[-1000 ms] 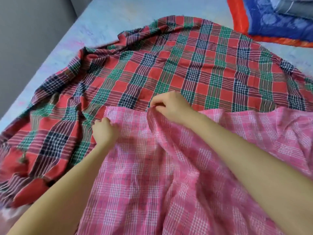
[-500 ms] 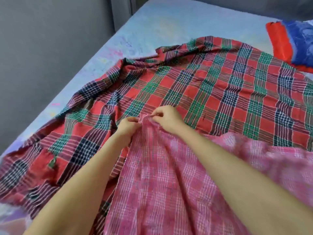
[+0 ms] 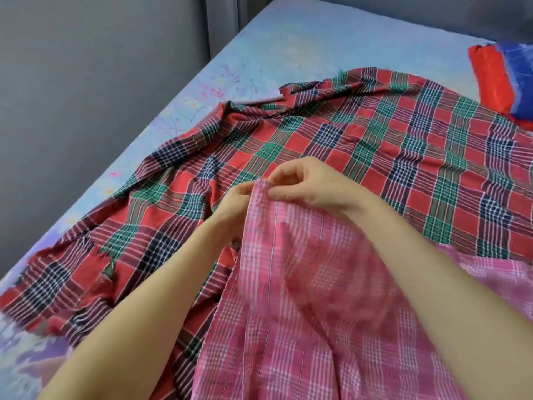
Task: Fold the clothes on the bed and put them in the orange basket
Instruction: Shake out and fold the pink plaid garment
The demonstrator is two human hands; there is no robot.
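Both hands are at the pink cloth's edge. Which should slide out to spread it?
Probably right. The right hand pinches the pink cloth on the side where its bulk lies; the left hand can anchor the pinched spot.

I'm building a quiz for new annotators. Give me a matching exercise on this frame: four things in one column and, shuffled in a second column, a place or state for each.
Things
1. pink checked cloth
2. red and green plaid cloth
3. bedsheet
4. red and blue fabric

Places or states
A. pale blue, showing along the left
B. pinched at its far edge by the left hand and the right hand
C. at the far right edge of the view
D. spread out, partly under the pink cloth

Pairs: 1-B, 2-D, 3-A, 4-C
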